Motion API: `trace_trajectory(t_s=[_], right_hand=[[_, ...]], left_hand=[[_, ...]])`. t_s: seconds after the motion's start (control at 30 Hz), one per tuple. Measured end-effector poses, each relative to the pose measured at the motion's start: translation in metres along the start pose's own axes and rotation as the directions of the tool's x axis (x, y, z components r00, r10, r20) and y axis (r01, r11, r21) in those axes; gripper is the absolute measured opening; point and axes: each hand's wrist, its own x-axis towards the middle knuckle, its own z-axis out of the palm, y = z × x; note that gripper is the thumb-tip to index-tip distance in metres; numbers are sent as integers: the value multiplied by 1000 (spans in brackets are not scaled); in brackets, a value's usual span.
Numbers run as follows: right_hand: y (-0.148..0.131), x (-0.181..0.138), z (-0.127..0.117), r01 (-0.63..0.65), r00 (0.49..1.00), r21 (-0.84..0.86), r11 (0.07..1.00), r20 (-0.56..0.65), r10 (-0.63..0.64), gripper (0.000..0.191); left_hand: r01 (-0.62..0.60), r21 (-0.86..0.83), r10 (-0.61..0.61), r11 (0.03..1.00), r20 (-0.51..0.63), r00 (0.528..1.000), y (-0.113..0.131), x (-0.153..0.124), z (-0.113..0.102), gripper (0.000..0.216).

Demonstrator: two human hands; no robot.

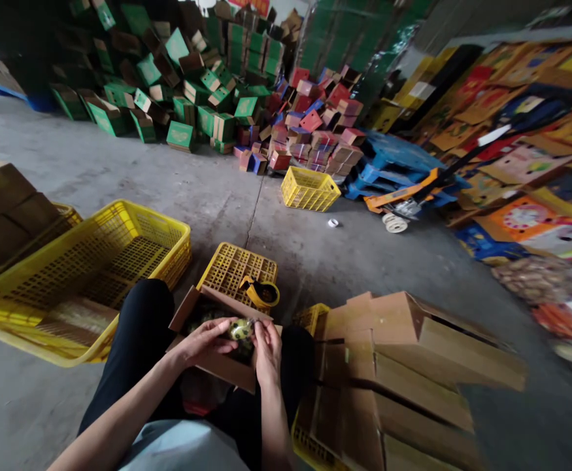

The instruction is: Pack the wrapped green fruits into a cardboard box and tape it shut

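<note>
Between my hands, over an open cardboard box (231, 374), is a small green fruit (241, 329) in clear plastic wrap. The fingers of my left hand (206, 341) pinch its left side. On the other side, my right hand (267, 350) grips the right end, where the wrap gathers. Between my knees, the box has its flaps spread, and dark round items show inside, partly hidden by my hands. Just beyond it, a yellow-and-black tape dispenser (261, 292) rests on a yellow crate (227, 263) with its grid side up.
At left stands a large yellow basket (163, 226) with a flat packet inside. Unfilled-looking cartons (364, 366) are stacked at right. Farther off are a yellow crate (310, 190), a white roll (333, 223), an orange pallet jack (403, 193), blue pallets (393, 160) and heaped green boxes (180, 134).
</note>
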Motion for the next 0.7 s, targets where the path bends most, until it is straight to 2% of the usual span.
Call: trace_trajectory(t_s=[0.1, 0.2, 0.27, 0.33, 0.43, 0.57, 0.7], right_hand=[[-2, -3, -3, 10, 1000, 105, 994, 28, -13, 49], [3, -3, -8, -101, 995, 219, 971, 45, 93, 65], [8, -3, -9, -196, 980, 224, 955, 77, 183, 70], [13, -4, -8, -234, 971, 184, 955, 100, 218, 70], [14, -9, -3, -202, 975, 155, 967, 120, 185, 65], [10, -13, 1, -167, 974, 154, 974, 182, 138, 58], [15, -7, -9, -8, 971, -45, 999, 237, 18, 50]], left_hand=[[-92, 0, 92, 996, -46, 995, 3, 1, 3, 66], [-146, 49, 148, 988, -52, 988, 8, 0, 3, 71], [-171, 93, 174, 981, -32, 984, 9, -1, 2, 75], [-202, 133, 205, 970, -12, 979, 9, -3, 1, 72], [-227, 176, 234, 958, -22, 972, 7, -3, 2, 74], [-325, 191, 348, 926, -104, 932, 3, -2, 2, 94], [-327, 271, 362, 905, -91, 928, -5, 9, -14, 98]])
